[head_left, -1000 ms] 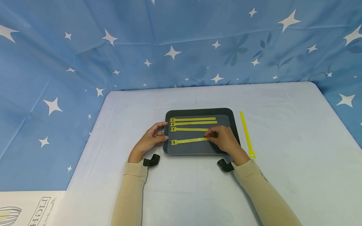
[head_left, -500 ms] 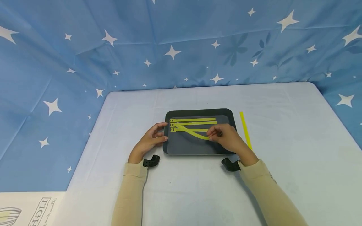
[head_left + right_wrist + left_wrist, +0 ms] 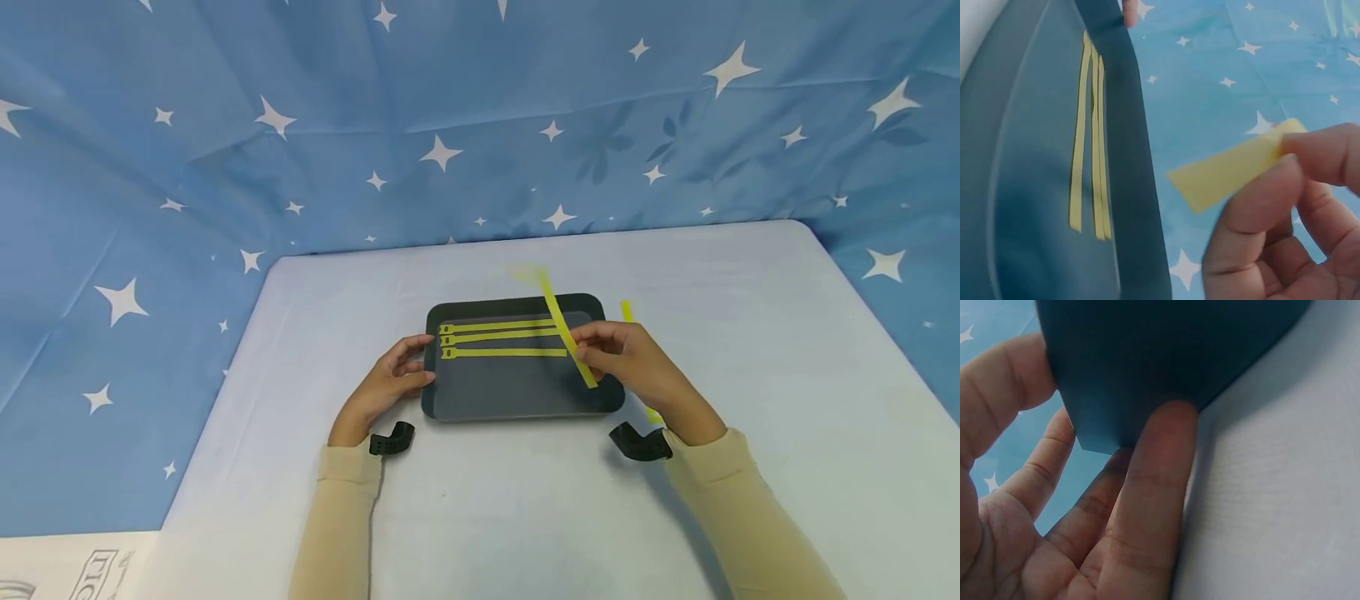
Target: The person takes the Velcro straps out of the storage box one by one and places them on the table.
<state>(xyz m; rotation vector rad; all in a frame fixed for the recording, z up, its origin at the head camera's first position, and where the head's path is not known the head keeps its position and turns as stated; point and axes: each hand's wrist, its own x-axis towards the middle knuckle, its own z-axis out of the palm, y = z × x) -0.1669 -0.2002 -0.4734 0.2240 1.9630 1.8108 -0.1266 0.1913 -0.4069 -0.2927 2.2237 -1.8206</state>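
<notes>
A dark grey tray (image 3: pixel 510 400) lies on the white table. Three yellow hook-and-loop cable ties (image 3: pixel 504 352) lie side by side in its far half. My left hand (image 3: pixel 382 387) holds the tray's left end, thumb and fingers against the wall (image 3: pixel 1116 369). Above the tray's right end, my right hand (image 3: pixel 626 358) pinches another yellow cable tie (image 3: pixel 558 317) between thumb and fingers. That tie slants up and away, its far end blurred past the far rim; a short tail (image 3: pixel 1222 178) shows in the right wrist view.
One more yellow cable tie (image 3: pixel 627 312) lies on the table right of the tray, partly hidden by my right hand. A blue star-patterned cloth (image 3: pixel 465 108) stands behind the table. Printed cloth (image 3: pixel 67 571) shows at the lower left.
The right hand has lifted the nearest cable tie off the tray floor and swung it up, drawing it rightward. The left hand stays at the tray. The head view has shifted slightly.
</notes>
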